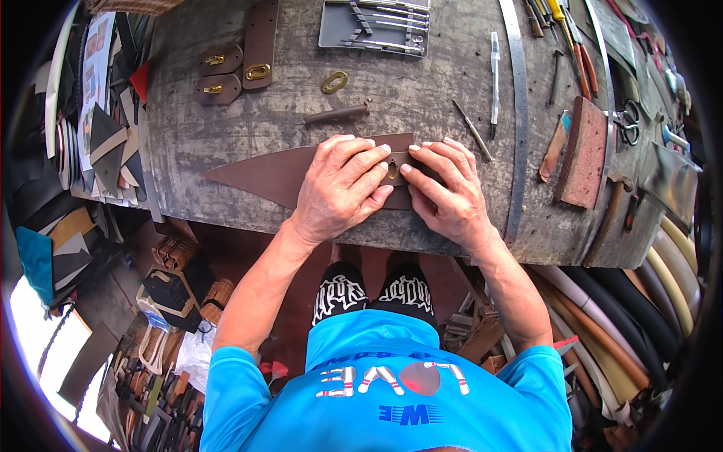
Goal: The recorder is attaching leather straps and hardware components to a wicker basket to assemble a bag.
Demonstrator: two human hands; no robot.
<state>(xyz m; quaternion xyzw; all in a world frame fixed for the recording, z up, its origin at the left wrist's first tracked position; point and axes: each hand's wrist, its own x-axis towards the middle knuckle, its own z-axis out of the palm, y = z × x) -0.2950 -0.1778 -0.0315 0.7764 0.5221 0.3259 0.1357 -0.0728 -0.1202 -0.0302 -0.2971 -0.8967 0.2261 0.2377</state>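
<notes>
A dark brown leather piece [260,175] lies flat near the table's front edge, its long pointed end to the left. On it sits a smaller brown leather tab with an oval brass-edged opening [392,170]. My left hand [339,184] covers the tab's left side, fingers together and pressing, thumb at its lower edge. From the right, the bent fingers and thumb of my right hand [448,188] grip the tab's other edge, fingertips next to the opening. My fingers hide much of the tab.
Beyond my hands lie a rolled leather strip [335,114], an oval brass ring [334,82] and leather straps with brass clasps [218,75]. A tray of small screwdrivers [374,27] is at the back. Rightward are a pen [495,83], a steel ruler [517,113] and a reddish block [584,153].
</notes>
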